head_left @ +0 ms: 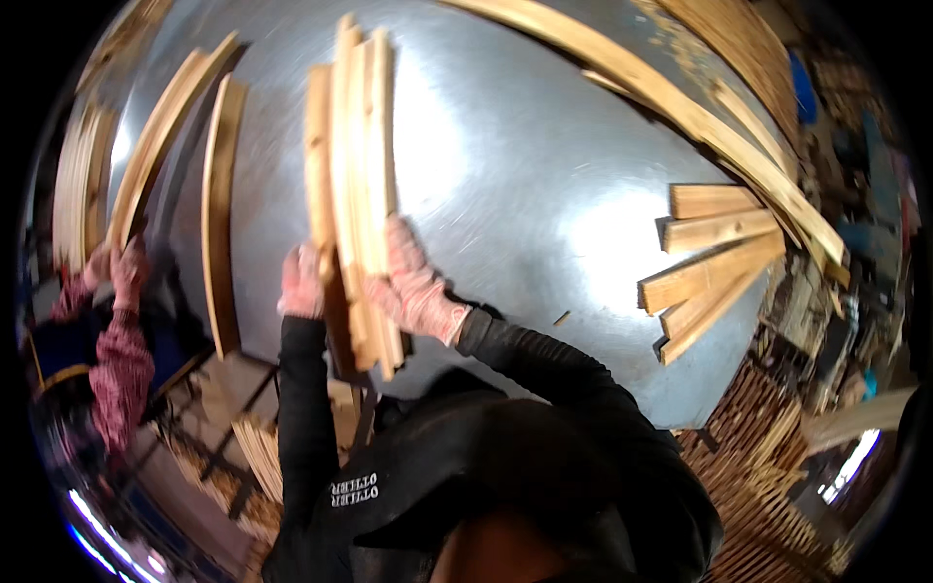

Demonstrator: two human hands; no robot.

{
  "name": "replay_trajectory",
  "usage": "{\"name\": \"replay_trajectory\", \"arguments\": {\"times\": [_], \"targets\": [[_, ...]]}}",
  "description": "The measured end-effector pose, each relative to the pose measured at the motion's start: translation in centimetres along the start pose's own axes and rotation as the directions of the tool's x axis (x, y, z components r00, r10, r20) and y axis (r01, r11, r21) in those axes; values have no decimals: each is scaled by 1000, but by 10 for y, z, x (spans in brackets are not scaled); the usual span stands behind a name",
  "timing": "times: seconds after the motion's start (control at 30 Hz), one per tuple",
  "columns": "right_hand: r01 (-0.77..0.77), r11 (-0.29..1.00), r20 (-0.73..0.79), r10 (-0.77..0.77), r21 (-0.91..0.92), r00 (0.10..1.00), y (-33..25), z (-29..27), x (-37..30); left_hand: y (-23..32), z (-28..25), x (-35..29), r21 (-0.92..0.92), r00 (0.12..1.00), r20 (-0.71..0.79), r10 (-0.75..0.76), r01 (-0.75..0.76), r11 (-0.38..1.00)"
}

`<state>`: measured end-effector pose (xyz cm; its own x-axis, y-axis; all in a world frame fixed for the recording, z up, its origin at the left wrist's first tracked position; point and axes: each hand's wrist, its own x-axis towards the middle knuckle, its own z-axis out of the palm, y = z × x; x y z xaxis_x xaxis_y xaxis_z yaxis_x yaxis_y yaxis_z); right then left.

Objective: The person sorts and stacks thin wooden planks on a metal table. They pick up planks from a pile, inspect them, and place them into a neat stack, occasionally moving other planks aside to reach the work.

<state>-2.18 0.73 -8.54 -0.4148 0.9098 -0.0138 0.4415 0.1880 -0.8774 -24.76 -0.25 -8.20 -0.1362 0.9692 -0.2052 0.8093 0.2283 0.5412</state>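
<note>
A bundle of pale wooden slats (364,146) lies lengthwise on the metal table in front of me, one slat (319,155) slightly apart on its left. My right hand (418,291), in a pinkish work glove, is closed round the bundle's right side, its fingers lying over the wood. On the other side my left hand (303,284), gloved alike, grips the left slat near its lower part. Some of its fingers are hidden by the wood. Farther left, a single slat (222,214) stands apart, with neither of my hands on it.
The shiny metal table (496,214) spans the middle. On its right, several short boards (719,233) fan out beneath a long plank (671,97). At far left a co-worker's gloved hands (121,267) hold slats (165,136). Stacked strips (758,466) lie below right.
</note>
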Motion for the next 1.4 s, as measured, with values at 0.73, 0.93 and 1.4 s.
{"name": "replay_trajectory", "arguments": {"times": [0.73, 0.93, 1.4], "targets": [[-299, 931, 33, 299, 208, 954, 129, -355, 38, 126, 8, -11, 459, 940, -206, 273, -154, 875], [15, -27, -18, -145, 1000, 989, 34, -350, 15, 255, 80, -51, -680, 682, 658, 320, 356, 641], [-600, 769, -10, 613, -220, 790, -5, -195, -125, 237, 160, -18, -597, 825, 565, 18, 393, 700]]}}
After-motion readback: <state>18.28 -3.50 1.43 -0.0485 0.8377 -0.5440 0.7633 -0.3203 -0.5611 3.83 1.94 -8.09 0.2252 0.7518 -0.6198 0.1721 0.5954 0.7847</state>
